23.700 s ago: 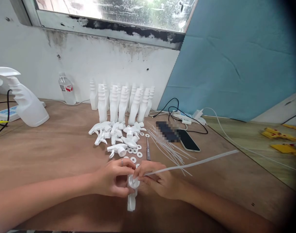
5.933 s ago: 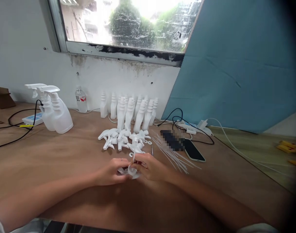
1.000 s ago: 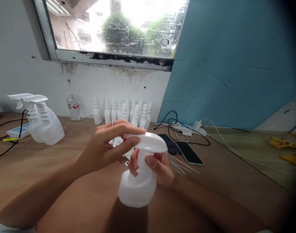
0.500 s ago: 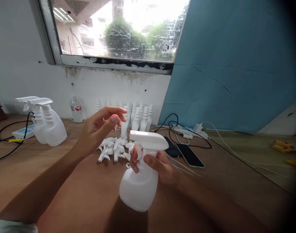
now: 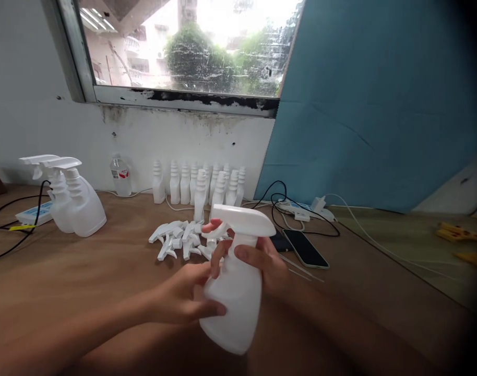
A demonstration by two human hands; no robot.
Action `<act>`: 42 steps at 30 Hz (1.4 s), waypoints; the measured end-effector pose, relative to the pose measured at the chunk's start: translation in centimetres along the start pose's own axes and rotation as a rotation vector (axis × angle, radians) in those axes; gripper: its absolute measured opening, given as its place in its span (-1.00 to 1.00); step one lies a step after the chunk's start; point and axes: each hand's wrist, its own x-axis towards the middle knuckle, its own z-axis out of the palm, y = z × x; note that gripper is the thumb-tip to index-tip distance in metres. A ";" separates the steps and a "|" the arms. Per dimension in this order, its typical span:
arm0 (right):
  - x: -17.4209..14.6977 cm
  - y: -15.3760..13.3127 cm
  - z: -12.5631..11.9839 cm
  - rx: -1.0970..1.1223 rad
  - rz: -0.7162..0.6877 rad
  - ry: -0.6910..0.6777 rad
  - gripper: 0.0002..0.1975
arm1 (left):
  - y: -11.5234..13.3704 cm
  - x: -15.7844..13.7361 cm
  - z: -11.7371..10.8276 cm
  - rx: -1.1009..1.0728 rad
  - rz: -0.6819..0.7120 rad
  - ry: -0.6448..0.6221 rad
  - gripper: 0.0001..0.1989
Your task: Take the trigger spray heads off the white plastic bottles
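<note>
Between both hands is a white spray bottle [image 5: 238, 292] with its trigger head on, tilted slightly, the nozzle pointing left. My right hand [image 5: 267, 263] grips the neck just under the head, thumb in front and fingers wrapped around by the trigger. Lower down, my left hand [image 5: 187, 297] holds the bottle's body from the left, its thumb across the front; its other fingers are partly hidden behind the bottle. Just beyond the hands lies a pile of loose white trigger sprayer heads [image 5: 176, 237]. Several headless white bottles [image 5: 199, 193] stand behind that pile.
Two spray bottles with heads [image 5: 84, 206] stand at the left, by a power strip [image 5: 35, 213] and black cables. A clear labelled bottle [image 5: 121, 176] is against the wall. To the right lie a phone [image 5: 306, 249], thin white tubes [image 5: 301, 271] and another power strip [image 5: 305, 209].
My left hand has come down from above the sprayer heads onto the bottle's body and closed on it. The bottle, still in my right hand, has shifted slightly right.
</note>
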 end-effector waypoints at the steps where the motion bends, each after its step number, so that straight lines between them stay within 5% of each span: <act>1: 0.0 -0.2 0.0 -0.008 0.013 0.005 -0.61 | -0.2 0.0 0.3 0.009 -0.001 0.012 -0.65; 9: -0.7 -1.4 1.6 -0.251 0.030 0.221 -0.69 | -0.7 -0.8 1.8 0.208 -0.037 0.121 -0.60; 16: -0.6 -1.6 1.3 -0.252 0.051 0.083 -0.77 | -0.1 -1.4 1.4 0.366 0.039 0.147 -0.61; 21: 0.5 -3.3 -0.5 -0.481 -0.180 0.126 -0.41 | 0.0 -1.6 -3.7 0.631 0.207 0.539 -0.66; 24: 0.5 -5.0 -1.2 -0.647 -0.287 0.305 -0.56 | -1.5 -3.1 -9.3 0.867 0.158 0.922 -0.61; 27: 0.0 -6.4 -1.6 -0.709 -0.368 0.407 -0.71 | -3.6 -5.5 -14.7 1.001 0.094 1.075 -0.59; 31: -0.9 -7.3 -1.7 -0.788 -0.388 0.511 -0.93 | -5.6 -8.2 -18.3 1.069 0.003 1.091 -0.66; 42: -1.7 -8.5 -1.6 -0.802 -0.448 0.595 -0.89 | -6.2 -10.6 -19.0 0.999 -0.076 1.070 -0.67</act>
